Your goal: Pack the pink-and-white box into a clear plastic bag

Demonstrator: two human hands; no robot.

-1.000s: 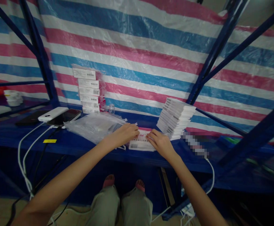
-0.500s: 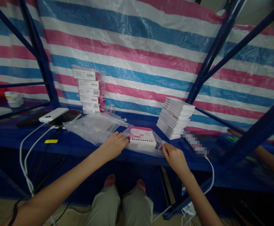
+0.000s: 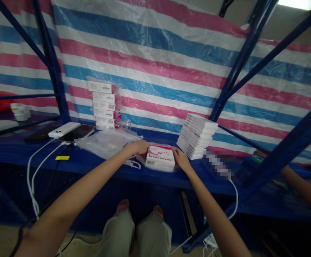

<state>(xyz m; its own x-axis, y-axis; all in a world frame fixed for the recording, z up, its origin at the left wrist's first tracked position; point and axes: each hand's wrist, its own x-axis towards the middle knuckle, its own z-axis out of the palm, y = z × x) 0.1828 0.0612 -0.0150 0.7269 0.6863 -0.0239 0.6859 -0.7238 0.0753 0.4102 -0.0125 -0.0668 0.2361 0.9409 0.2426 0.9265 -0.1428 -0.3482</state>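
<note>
The pink-and-white box [image 3: 160, 157] lies flat on the blue table [image 3: 158, 135], directly between the two hands, printed face up. A clear bag [image 3: 142, 161] surrounds the box; its film shows along the left side and the near edge. The left hand [image 3: 141, 146] is positioned at the far left corner of the box, palm down, fingers curled; whether it pinches the film cannot be determined. The right hand [image 3: 181, 159] is set against the right side of the box, fingers partly bent and thumb side toward the box; its hold on the film cannot be confirmed. A pile of clear bags [image 3: 104, 141] lies to the left of the left hand, with a white drawstring [image 3: 133, 164] just below that wrist. Beyond the pile stand a stack of bagged boxes [image 3: 103, 106] and a small clear jar [image 3: 127, 124]. Farther left of the left hand are a white power bank [image 3: 64, 130] and a phone [image 3: 78, 132], with white cables [image 3: 30, 178] hanging down. A leaning stack of white boxes [image 3: 197, 137] stands beyond and to the right of the right hand. Well to the right, another person's arm [image 3: 304, 187] is visible.
</note>
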